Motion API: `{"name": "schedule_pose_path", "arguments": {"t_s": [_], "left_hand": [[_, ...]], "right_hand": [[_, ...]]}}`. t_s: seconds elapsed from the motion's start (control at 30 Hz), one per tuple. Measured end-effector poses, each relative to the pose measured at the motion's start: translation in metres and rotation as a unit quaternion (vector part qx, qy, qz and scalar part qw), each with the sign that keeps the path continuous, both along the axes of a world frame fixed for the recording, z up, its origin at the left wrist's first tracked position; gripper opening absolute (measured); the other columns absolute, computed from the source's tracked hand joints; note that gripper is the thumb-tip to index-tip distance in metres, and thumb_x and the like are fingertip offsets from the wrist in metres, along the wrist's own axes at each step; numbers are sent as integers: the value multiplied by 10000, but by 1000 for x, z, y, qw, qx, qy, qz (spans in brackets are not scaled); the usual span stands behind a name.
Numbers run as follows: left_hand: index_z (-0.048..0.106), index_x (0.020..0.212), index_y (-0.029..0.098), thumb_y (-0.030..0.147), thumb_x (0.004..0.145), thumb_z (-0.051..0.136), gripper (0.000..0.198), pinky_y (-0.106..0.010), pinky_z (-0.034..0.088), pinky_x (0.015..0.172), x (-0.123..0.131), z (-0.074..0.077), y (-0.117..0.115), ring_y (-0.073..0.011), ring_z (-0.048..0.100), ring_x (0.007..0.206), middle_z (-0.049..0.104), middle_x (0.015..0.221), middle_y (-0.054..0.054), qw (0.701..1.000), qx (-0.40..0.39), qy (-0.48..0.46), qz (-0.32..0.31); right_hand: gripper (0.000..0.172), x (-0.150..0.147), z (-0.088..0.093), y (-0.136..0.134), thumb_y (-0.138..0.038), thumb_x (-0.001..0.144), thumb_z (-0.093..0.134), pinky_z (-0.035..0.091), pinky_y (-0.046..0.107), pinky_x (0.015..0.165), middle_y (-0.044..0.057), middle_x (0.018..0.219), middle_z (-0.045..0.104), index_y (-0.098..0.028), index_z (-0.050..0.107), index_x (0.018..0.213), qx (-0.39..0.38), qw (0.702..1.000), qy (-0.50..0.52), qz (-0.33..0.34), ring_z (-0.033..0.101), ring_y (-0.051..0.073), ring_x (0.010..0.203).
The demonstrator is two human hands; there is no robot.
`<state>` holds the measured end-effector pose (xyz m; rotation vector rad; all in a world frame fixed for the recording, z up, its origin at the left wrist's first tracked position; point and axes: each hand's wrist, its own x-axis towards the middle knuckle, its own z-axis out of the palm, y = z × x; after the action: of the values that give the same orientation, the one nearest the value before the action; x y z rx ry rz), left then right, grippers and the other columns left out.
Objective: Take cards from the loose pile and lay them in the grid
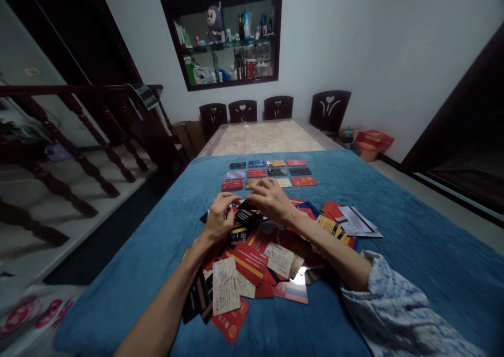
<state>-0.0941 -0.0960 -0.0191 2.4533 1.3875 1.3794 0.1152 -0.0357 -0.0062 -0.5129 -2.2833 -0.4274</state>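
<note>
A heap of loose cards, with a red and yellow card (pixel 249 261) and a cream card (pixel 226 286) on top, lies on the blue cloth. My left hand (pixel 219 219) is over the far left side of the heap, its fingers curved and the thumb apart from them. Close by, my right hand (pixel 271 200) pinches the edge of a black card (pixel 244 206), partly hidden by its fingers. Beyond both hands, several cards are laid out in rows, among them a red card (pixel 304 181) and a dark blue card (pixel 300 171). My right hand covers part of the nearest row.
The blue cloth (pixel 157 231) covers the near part of a long table, whose bare stone-look top (pixel 271 136) shows beyond. Dark chairs (pixel 329 107) stand at its far end. On the left runs a wooden railing (pixel 79 90); a plastic bag (pixel 35 315) is at lower left.
</note>
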Motion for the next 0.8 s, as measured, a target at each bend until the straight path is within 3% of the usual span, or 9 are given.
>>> {"name": "schedule_pose_path", "arguments": {"t_s": [0.17, 0.33, 0.6, 0.8], "left_hand": [[672, 1026, 186, 44, 791, 509, 319, -333, 528, 910, 7, 4, -6, -187, 624, 1011, 672, 1006, -55, 1000, 10, 8, -6], [664, 974, 186, 145, 860, 585, 144, -333, 525, 881, 9, -4, -4, -186, 629, 962, 656, 972, -54, 1000, -12, 7, 8], [628, 831, 183, 143, 846, 583, 62, -328, 501, 841, 5, -7, 0, -181, 619, 881, 637, 895, -37, 998, -53, 12, 34], [637, 794, 178, 148, 825, 582, 69, -297, 502, 779, -2, -8, 4, -166, 627, 816, 642, 845, -30, 995, -77, 11, 59]], "right_hand": [[198, 0, 2, -3, -268, 979, 548, 298, 393, 888, 52, 850, 691, -251, 744, 996, 4, 1000, -27, 9, 473, 215, 932], [220, -2, 6, -11, -267, 984, 528, 286, 405, 911, 54, 868, 699, -256, 748, 975, -49, 997, -66, 0, 477, 221, 950], [227, 0, -3, -6, -267, 974, 531, 291, 397, 857, 70, 802, 688, -210, 746, 930, -126, 989, -69, -16, 481, 233, 927], [176, 6, -8, 0, -198, 912, 568, 289, 382, 831, 79, 879, 713, -211, 730, 982, -191, 977, -87, -44, 502, 243, 959]]}}
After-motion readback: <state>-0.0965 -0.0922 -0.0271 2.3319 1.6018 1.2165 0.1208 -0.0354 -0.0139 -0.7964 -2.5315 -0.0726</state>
